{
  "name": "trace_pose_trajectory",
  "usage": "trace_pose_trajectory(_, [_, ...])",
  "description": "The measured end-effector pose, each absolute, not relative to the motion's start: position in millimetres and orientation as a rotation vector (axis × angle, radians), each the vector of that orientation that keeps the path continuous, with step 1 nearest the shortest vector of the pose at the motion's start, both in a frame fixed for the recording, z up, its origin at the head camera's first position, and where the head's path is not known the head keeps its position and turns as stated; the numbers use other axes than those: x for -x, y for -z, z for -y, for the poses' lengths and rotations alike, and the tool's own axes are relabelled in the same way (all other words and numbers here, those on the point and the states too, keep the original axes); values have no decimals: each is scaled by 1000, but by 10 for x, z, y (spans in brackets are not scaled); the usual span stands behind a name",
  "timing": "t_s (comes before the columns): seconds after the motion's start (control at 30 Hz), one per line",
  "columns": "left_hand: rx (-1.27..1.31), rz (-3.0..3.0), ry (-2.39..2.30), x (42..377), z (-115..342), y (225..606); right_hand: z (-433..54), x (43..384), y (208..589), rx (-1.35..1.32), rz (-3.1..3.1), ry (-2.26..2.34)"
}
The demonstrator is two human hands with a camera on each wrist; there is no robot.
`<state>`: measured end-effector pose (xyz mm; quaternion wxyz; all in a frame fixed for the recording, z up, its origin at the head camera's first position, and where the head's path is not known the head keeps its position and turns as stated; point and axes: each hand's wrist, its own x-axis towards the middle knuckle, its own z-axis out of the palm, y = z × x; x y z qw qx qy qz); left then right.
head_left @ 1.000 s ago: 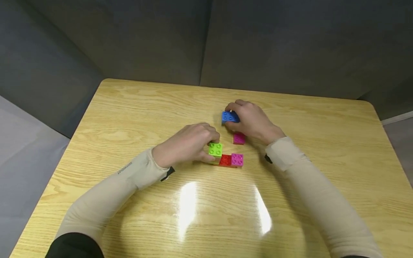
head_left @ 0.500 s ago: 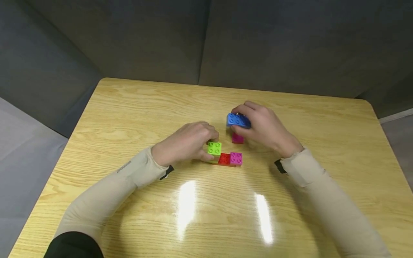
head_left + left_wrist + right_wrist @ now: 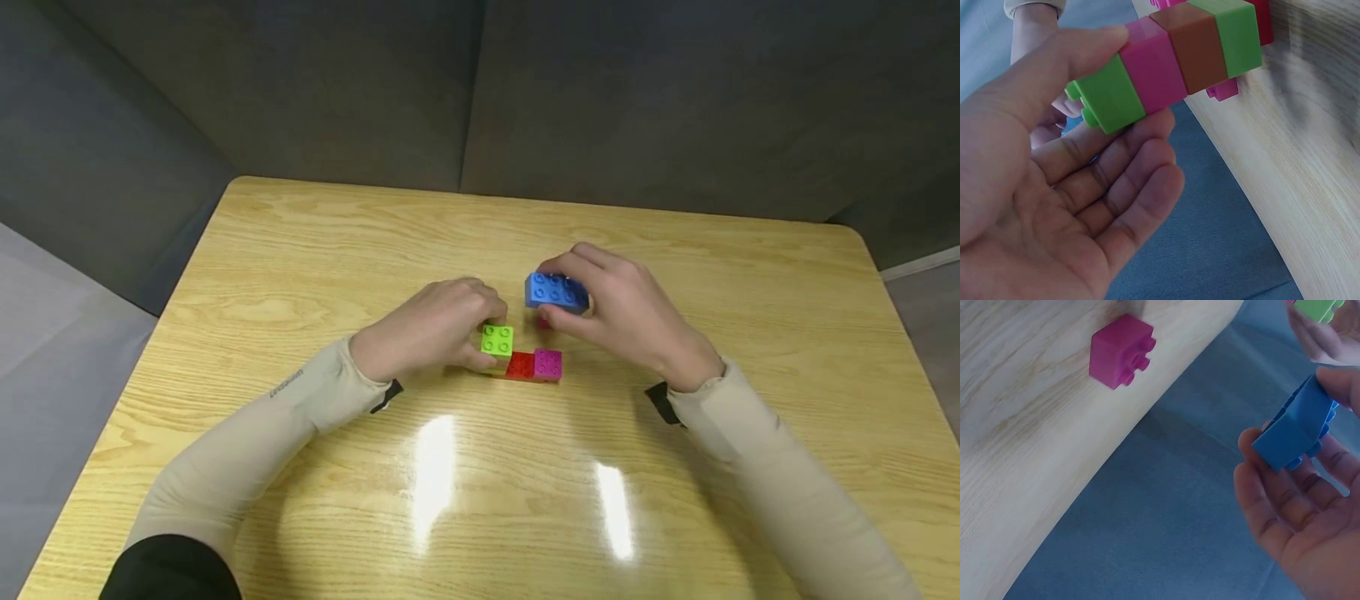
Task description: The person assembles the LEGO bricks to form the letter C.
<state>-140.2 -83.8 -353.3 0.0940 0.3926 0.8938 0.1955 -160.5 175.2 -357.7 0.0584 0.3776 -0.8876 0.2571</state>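
Note:
My left hand (image 3: pixel 431 332) pinches the lime green brick (image 3: pixel 497 340) at the top of a stack, thumb on one side and fingers on the other. The left wrist view shows the stack's layers: green, pink (image 3: pixel 1155 69), brown (image 3: pixel 1192 50) and green again. A red brick (image 3: pixel 521 365) runs right from its foot, bearing a pink brick (image 3: pixel 548 364). My right hand (image 3: pixel 633 317) holds a blue brick (image 3: pixel 553 290) by its long sides, studs up, raised over the table. Its hollow underside shows in the right wrist view.
A loose magenta brick (image 3: pixel 1119 350) lies on the wooden table (image 3: pixel 337 258), mostly covered by the blue brick in the head view. Dark grey partitions (image 3: pixel 345 92) stand behind the table's far edge.
My right hand has lifted the blue brick off the table and brought it nearer and slightly right, over the magenta brick. My left hand keeps its hold on the stack.

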Motion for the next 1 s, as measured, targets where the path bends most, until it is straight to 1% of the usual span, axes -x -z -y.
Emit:
trace_pose_trajectory(0.63, [-1154, -2633, -608, 1413, 845, 3528, -1682, 1356, 3524, -1280, 2614, -901])
trace_pose_trajectory(1.0, [-1119, -2616, -608, 1427, 832, 3517, -1596, 1306, 3617, -1370, 2600, -904])
